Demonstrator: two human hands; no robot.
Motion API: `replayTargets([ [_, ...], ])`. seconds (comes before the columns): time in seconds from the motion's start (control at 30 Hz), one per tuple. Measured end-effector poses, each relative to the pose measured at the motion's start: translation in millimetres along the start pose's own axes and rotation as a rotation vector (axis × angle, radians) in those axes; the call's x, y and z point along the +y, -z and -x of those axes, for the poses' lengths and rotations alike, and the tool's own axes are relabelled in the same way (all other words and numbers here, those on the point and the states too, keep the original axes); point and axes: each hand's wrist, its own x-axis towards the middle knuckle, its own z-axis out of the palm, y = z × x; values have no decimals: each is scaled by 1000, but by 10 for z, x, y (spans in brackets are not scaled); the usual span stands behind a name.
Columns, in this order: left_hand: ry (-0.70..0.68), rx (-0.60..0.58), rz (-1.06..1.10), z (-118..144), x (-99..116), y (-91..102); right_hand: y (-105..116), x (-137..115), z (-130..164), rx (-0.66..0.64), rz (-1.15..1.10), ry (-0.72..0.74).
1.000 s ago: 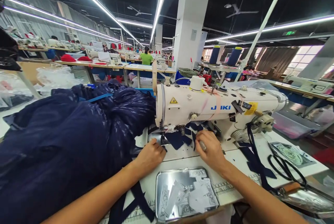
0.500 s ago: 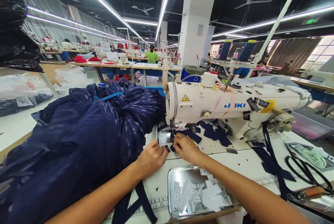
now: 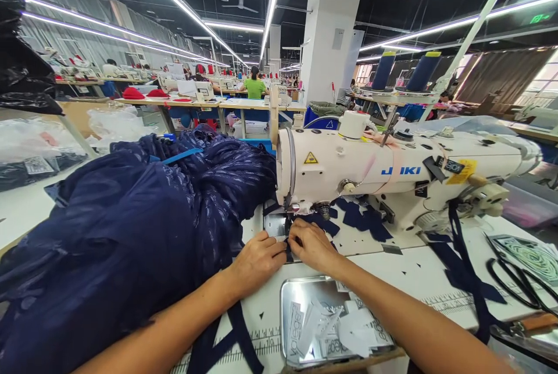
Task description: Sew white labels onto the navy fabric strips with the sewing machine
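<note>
Just in front of the presser foot of a white sewing machine, both my hands meet at a small piece of navy fabric. My left hand is closed, its thumb and fingers pressed together on the near edge of the piece. Fingers of my right hand pinch the same piece from the right, close to the needle plate. Most of the piece is covered by my fingers. A large heap of navy garments lies against my left forearm.
A metal tray of white printed labels sits below my wrists. Navy scraps lie under the machine arm. Black scissors and a navy strap are at right. Thread cones stand behind. Farther off, a person in green sits.
My left hand has shifted slightly right, closer to my right hand, covering the dark piece that showed at its fingertips. The camera view has turned a little.
</note>
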Motion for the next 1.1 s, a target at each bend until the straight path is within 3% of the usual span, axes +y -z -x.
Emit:
replayTargets([
  [0.37, 119, -124, 76, 7, 2, -26, -50, -70, -49, -95, 363, 214],
  [0.73, 176, -189, 144, -31, -8, 7, -35, 38, -83, 6, -75, 30],
  [0.97, 163, -134, 118, 6, 3, -23, -17, -58, 35, -46, 212, 121],
  [1.1, 140, -86, 142, 21, 36, -7, 5, -33, 54, -68, 159, 96],
])
